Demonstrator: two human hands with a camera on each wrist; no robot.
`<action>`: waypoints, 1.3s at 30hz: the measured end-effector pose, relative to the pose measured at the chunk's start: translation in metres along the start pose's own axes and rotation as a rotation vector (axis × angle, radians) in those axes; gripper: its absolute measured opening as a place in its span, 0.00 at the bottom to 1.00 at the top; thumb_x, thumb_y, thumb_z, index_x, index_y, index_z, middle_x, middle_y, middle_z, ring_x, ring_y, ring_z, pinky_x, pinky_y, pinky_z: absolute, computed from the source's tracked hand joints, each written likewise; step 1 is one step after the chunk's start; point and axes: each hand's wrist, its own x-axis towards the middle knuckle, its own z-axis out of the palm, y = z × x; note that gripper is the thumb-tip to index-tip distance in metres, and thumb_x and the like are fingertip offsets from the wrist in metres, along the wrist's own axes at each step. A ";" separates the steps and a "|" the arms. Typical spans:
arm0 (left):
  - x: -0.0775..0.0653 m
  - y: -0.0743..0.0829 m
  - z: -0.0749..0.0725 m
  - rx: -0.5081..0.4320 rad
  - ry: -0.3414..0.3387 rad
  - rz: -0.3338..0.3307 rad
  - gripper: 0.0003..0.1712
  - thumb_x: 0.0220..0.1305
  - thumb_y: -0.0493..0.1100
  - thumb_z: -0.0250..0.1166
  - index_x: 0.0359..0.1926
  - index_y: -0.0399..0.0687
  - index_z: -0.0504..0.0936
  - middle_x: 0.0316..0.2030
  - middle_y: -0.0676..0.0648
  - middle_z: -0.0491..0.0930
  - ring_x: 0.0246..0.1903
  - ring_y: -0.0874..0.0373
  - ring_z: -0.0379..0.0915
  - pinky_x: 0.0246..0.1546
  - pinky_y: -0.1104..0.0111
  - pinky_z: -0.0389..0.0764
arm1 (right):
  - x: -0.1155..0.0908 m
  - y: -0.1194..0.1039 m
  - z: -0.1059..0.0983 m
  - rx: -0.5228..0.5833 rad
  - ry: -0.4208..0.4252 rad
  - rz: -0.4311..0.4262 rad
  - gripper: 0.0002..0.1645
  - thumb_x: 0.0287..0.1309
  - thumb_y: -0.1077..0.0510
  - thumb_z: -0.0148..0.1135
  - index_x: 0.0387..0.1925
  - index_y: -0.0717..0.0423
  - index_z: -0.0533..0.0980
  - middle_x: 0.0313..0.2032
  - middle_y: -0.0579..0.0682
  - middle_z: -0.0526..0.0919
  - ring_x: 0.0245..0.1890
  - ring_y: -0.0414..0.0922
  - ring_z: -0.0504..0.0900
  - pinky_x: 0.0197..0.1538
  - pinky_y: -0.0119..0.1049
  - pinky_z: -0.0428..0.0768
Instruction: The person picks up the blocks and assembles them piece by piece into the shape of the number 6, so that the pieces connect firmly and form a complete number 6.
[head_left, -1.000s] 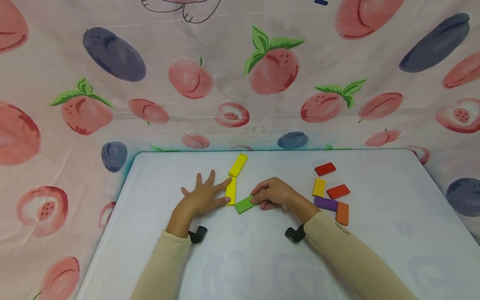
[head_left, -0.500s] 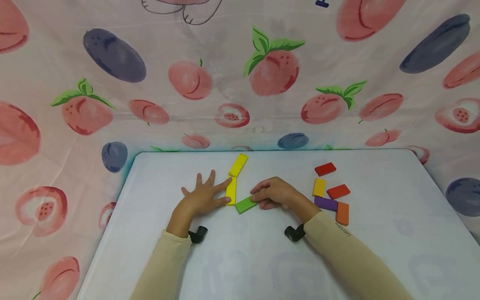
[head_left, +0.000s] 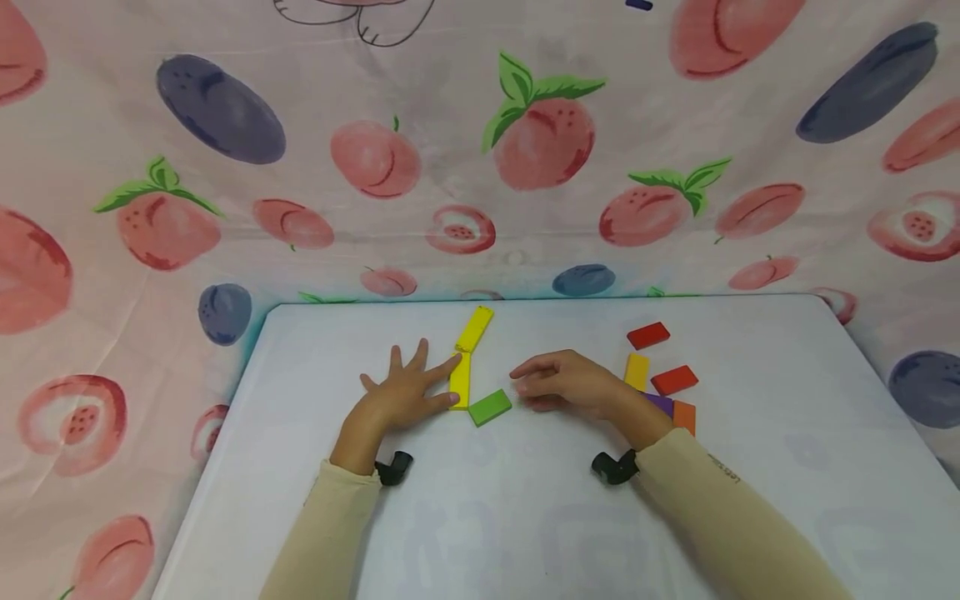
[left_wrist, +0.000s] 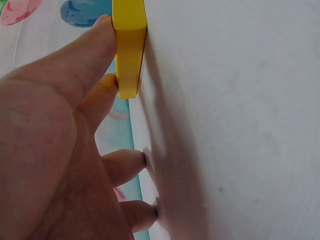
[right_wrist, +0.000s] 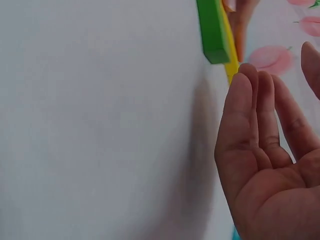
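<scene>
My left hand (head_left: 400, 395) has its fingers spread, with thumb and index fingertips on the left side of a yellow block (head_left: 460, 382). In the left wrist view those fingertips touch the same yellow block (left_wrist: 130, 45), and the other fingers rest on the table. A second yellow block (head_left: 474, 329) lies end to end beyond it, angled to the right. The green block (head_left: 491, 407) lies slanted at the near end of this pair. Just right of the green block, my right hand (head_left: 573, 385) hovers holding nothing. Its fingers look loosely extended in the right wrist view.
On the right of the white table (head_left: 480, 517) lie a red block (head_left: 648, 336), another red block (head_left: 675, 380), a short yellow block (head_left: 637, 371), a purple block (head_left: 658, 403) and an orange block (head_left: 684, 417), the last two partly behind my right wrist. A fruit-print cloth (head_left: 517, 242) rises behind.
My right hand has let go of the green block and moved a little to the right. The green block stays where it was, and my left hand keeps its place.
</scene>
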 end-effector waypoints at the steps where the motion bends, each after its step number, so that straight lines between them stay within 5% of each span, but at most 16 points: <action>1: 0.000 0.000 0.000 -0.005 0.000 0.000 0.40 0.68 0.70 0.58 0.77 0.84 0.54 0.83 0.44 0.34 0.79 0.28 0.20 0.57 0.15 0.30 | -0.004 -0.001 -0.003 -0.013 -0.002 -0.014 0.27 0.64 0.49 0.70 0.61 0.53 0.80 0.52 0.56 0.86 0.50 0.49 0.86 0.57 0.40 0.85; 16: -0.001 0.000 0.000 -0.010 0.011 0.009 0.40 0.68 0.70 0.59 0.77 0.84 0.55 0.83 0.43 0.35 0.79 0.28 0.21 0.57 0.15 0.31 | -0.063 -0.007 -0.052 -0.171 0.099 -0.099 0.35 0.62 0.43 0.71 0.65 0.56 0.77 0.60 0.62 0.81 0.54 0.49 0.85 0.59 0.42 0.84; 28: -0.002 -0.002 0.000 -0.012 0.005 0.014 0.40 0.68 0.70 0.59 0.77 0.85 0.55 0.83 0.44 0.35 0.79 0.29 0.20 0.57 0.15 0.31 | -0.099 0.012 -0.094 -0.187 0.181 -0.041 0.38 0.68 0.42 0.64 0.70 0.58 0.71 0.64 0.63 0.76 0.59 0.55 0.82 0.63 0.52 0.80; 39: -0.004 0.001 0.000 0.001 0.014 0.013 0.40 0.68 0.69 0.59 0.77 0.83 0.55 0.83 0.43 0.36 0.79 0.28 0.22 0.57 0.14 0.33 | -0.115 0.040 -0.134 -0.200 0.300 -0.007 0.41 0.71 0.37 0.58 0.73 0.57 0.66 0.72 0.62 0.67 0.64 0.53 0.74 0.59 0.39 0.83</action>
